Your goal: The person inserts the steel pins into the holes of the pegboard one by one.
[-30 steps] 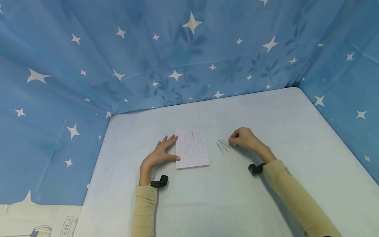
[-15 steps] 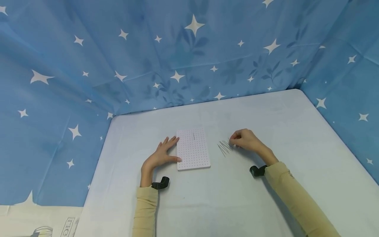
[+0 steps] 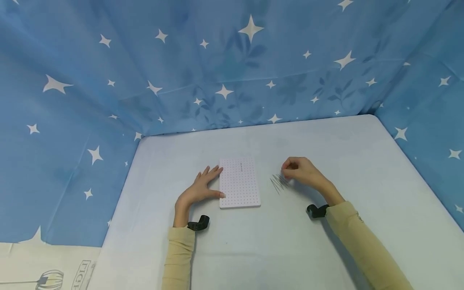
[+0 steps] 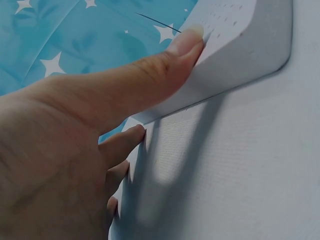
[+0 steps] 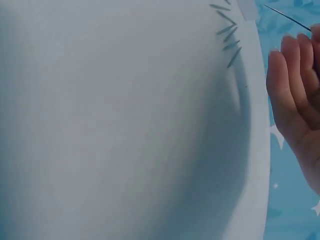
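"What is on the table [image 3: 253, 249]?"
"The white perforated board [image 3: 239, 189], just right of the left hand [image 3: 198, 191]; this hand is spread, with its thumb upon the board's edge."
"And the right hand [image 3: 303, 172]?"
"Just left of it lies a group of thin pins [image 3: 279, 183]; it pinches one single pin [image 5: 288, 18]."

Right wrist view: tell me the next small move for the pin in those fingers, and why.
Probably carry the pin over to a free hole in the white board: the right hand has it pinched, the left hand touches the board's edge, and another pin stands up from the board.
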The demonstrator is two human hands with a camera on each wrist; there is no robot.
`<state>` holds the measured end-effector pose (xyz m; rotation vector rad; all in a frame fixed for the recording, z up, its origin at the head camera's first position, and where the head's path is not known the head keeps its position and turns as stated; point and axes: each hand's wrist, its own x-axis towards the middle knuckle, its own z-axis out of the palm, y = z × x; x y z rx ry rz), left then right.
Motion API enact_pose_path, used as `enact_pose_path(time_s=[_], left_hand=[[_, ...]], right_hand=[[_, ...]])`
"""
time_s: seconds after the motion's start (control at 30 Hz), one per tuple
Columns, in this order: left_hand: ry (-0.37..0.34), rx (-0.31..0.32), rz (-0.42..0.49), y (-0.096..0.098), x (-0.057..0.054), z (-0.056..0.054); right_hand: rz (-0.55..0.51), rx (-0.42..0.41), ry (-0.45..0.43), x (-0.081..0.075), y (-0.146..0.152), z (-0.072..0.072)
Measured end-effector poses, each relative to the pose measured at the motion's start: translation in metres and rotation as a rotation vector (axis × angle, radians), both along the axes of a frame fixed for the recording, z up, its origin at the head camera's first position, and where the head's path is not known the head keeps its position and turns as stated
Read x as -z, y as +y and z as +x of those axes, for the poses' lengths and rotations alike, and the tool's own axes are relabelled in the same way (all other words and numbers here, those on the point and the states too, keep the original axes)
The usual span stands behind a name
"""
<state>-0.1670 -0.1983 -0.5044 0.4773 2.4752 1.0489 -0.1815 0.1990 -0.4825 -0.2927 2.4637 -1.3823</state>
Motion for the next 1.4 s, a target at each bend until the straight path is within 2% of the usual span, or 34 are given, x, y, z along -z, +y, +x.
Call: enact_pose_path(time_s=[0.17, 0.47, 0.73, 1.03, 1.4], left_hand=[[-0.009, 0.023, -0.011, 0.002, 0.003, 0.003], [0.017, 0.04, 0.0, 0.009, 0.001, 0.002], [0.019, 0.039, -0.008, 0.013, -0.001, -0.002], [0.011, 0.02, -0.011, 0.011, 0.001, -0.004], [0.022, 0.011, -0.018, -0.001, 0.002, -0.001]], right_hand=[[-0.083, -0.006, -0.004, -0.001, -0.001, 0.006], [-0.125, 0.046, 0.017, 0.001, -0.004, 0.008], [-0.218, 0.032, 0.009, -0.004, -0.012, 0.003], [-0.215, 0.025, 0.025, -0.004, -0.027, -0.008], [-0.222, -0.002, 0.037, -0.005, -0.054, -0.018]])
